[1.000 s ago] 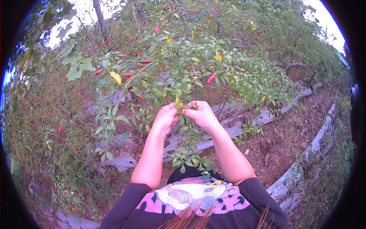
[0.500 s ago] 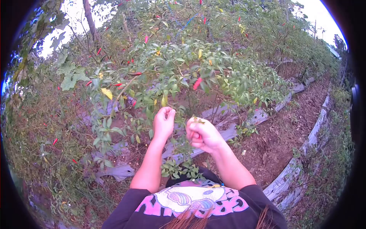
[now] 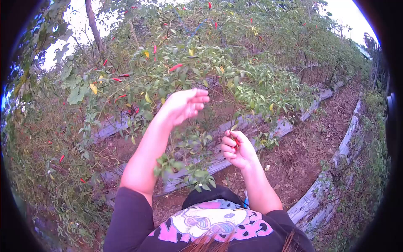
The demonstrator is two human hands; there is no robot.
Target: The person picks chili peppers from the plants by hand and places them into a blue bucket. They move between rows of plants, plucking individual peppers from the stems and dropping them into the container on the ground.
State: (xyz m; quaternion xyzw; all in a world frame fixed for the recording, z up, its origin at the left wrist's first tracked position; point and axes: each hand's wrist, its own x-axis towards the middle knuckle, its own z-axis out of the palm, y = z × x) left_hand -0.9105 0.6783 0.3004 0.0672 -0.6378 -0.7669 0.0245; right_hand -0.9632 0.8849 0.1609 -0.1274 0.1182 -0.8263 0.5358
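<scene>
My left hand (image 3: 186, 106) is raised among the leaves of a chili plant (image 3: 260, 90), fingers stretched to the right with nothing seen in them. Lower and to the right, my right hand (image 3: 237, 149) is closed around picked red chilies (image 3: 236, 145), of which only a small part shows between the fingers. A red chili (image 3: 175, 67) hangs above my left hand. More red chilies (image 3: 116, 79) hang on the branches to the upper left.
Strips of grey plastic sheeting (image 3: 310, 200) run along the soil path (image 3: 296, 155) on the right. A leafy branch (image 3: 197, 174) stands close to my body, over a dark bag or cloth (image 3: 212, 195). A thin trunk (image 3: 94, 26) rises at the upper left.
My left hand has moved up and its fingers have spread from a pinch. My right hand has shifted right and slightly down, still closed. The view has shifted a little.
</scene>
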